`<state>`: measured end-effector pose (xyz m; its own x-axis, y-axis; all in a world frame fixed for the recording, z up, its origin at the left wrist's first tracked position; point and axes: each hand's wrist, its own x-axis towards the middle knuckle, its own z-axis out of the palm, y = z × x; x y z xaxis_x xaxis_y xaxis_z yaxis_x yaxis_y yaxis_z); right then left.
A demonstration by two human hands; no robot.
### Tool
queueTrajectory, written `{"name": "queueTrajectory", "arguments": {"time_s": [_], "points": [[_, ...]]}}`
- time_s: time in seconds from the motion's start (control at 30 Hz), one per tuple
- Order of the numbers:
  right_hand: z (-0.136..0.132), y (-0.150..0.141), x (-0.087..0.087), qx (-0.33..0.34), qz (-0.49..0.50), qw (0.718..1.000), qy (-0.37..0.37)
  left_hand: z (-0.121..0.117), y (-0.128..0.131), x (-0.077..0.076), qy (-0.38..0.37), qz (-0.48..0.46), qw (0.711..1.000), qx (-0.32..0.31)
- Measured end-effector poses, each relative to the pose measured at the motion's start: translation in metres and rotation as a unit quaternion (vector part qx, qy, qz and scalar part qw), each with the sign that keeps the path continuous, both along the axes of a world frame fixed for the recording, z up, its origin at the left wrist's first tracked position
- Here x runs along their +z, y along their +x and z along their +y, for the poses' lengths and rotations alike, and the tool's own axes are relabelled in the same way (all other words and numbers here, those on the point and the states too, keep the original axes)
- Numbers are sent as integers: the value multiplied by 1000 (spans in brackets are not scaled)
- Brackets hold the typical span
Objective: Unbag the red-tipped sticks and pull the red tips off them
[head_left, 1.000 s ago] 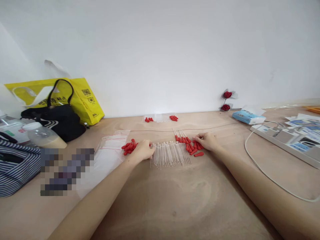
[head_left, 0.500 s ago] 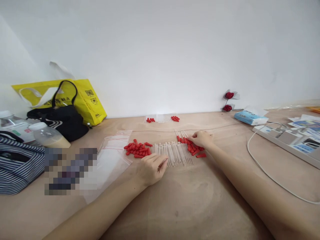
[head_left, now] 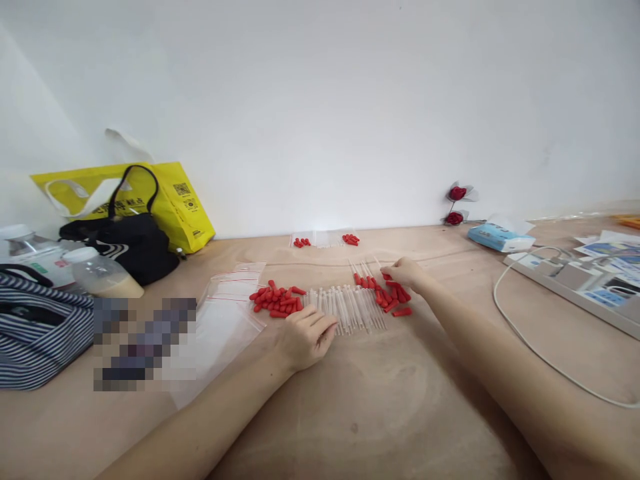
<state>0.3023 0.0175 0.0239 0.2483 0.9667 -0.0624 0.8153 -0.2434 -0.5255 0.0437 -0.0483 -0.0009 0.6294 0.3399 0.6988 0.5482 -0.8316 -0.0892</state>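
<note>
My right hand (head_left: 406, 275) is closed in a pinch on the red bulb (head_left: 386, 275) of a dropper, whose thin clear tube points away to the upper left. Just left of it lie several droppers (head_left: 364, 281) with red bulbs and clear tubes. Beneath and beside the right hand is a small heap of loose red bulbs (head_left: 393, 295). A row of clear dropper tubes (head_left: 350, 308) spreads across the middle. My left hand (head_left: 305, 339) rests at the row's near left end with curled fingers; whatever they hold is hidden. Behind it sits a larger pile of red bulbs (head_left: 275, 300).
Clear zip bags (head_left: 215, 340) lie left of my left hand. A flat bag with red bulbs (head_left: 325, 237) is by the wall. Bottles (head_left: 103, 273), a black bag (head_left: 135, 247) and a yellow bag (head_left: 187, 207) stand left; tissues (head_left: 500, 237) and a power strip (head_left: 575, 283) lie right.
My right hand has shifted slightly right, uncovering more of the red bulbs and showing the dropper at its fingertips. The left hand stays almost in place.
</note>
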Motion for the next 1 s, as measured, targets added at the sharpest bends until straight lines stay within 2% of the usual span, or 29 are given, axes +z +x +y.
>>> {"name": "queueTrajectory", "arguments": {"time_s": [0.13, 0.17, 0.2, 0.27, 0.33, 0.47, 0.6, 1.0], "points": [[-30, -10, 2, 43, 13, 998, 48, 0, 1, 2, 16, 1, 1000, 6], [-40, -15, 0, 54, 9, 996, 76, 0, 1, 3, 27, -3, 1000, 10], [-50, -21, -4, 90, -20, 984, 150, 0, 1, 4, 42, -10, 999, 16], [-69, -32, -13, 154, -90, 944, 279, -1, 1, 6, 75, -21, 996, 36], [-83, -42, -22, 193, -123, 901, 368, -2, 1, 7, 102, -22, 993, 51], [-95, -53, -36, 261, -145, 832, 467, -4, 3, 6, 126, 16, 991, 41], [-94, -58, -40, 294, -147, 803, 496, -4, 7, 2, 127, 40, 990, 37], [-96, -59, -42, 294, -149, 818, 471, -9, 7, 2, 115, 53, 990, 64]]}}
